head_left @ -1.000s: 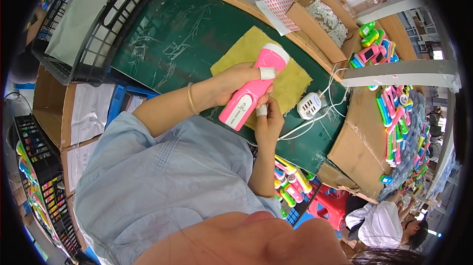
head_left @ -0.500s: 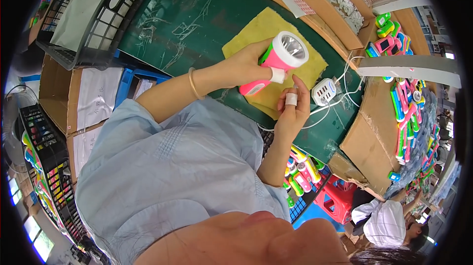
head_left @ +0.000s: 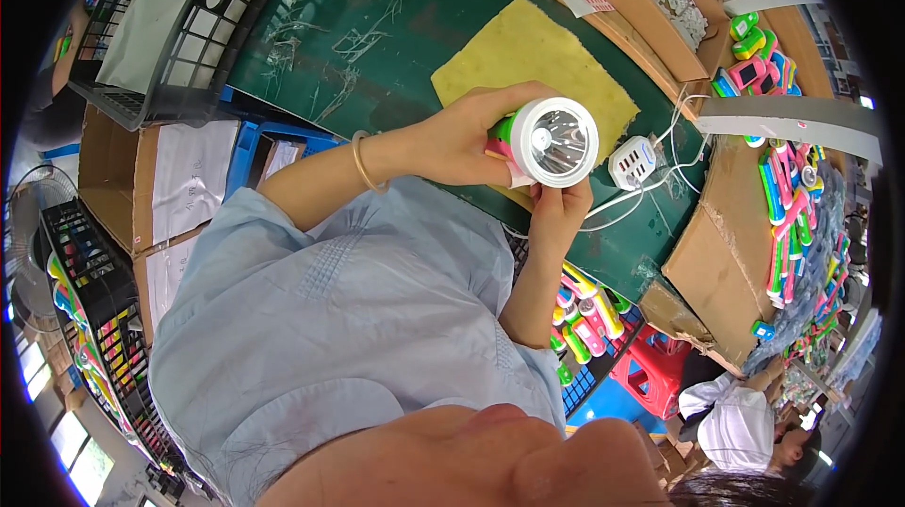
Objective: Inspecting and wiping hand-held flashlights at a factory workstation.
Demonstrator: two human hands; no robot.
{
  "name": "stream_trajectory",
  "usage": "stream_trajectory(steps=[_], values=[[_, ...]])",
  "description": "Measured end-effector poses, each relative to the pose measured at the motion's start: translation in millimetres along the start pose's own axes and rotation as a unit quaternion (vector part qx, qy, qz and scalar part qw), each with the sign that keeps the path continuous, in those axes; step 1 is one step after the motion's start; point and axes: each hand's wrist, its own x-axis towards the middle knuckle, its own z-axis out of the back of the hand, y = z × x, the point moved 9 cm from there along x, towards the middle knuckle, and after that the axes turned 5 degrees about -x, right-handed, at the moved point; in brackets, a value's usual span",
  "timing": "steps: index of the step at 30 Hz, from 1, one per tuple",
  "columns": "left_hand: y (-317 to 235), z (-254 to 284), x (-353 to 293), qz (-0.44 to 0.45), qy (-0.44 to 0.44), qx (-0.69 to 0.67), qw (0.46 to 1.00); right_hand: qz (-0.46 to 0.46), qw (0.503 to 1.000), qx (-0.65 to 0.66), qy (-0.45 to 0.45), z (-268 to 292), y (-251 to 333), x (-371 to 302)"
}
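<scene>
A flashlight with a white rim, a shiny reflector and a pink and green body is held up over the table, its lens turned toward me. My left hand is wrapped round the body from the left, with white tape on the thumb. From below, my right hand has its fingers closed against the flashlight, partly hidden behind the white head. Under both hands a yellow cloth lies on the green tabletop.
Right of the cloth sits a white multi-port charger with cables. A cardboard box of small white parts stands at the back right, near piled colourful flashlights. A black crate is at the left. Behind a red stool is another person.
The flashlight has tipped so its lens faces me more directly. My right hand, apart from it before with fingers raised, has come up against it.
</scene>
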Motion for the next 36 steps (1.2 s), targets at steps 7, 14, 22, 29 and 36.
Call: stream_trajectory(steps=[7,14,22,29,36], values=[[-3,-3,2,-0.033,0.0,0.019,0.999,0.015,1.0,-0.015,0.018,-2,0,0],[-1,-4,-1,-0.046,-0.005,0.018,0.999,0.241,0.954,-0.177,-0.02,-2,65,-8],[7,-9,-12,-0.037,-0.045,-0.011,0.998,0.278,0.957,-0.064,0.054,-53,124,-24],[13,-18,-15,-0.071,0.05,-0.014,0.996,0.452,0.877,-0.114,0.115,-63,142,-28],[15,-26,-20,-0.037,0.069,-0.032,0.996,0.42,0.881,-0.088,0.202,-64,139,-22]])
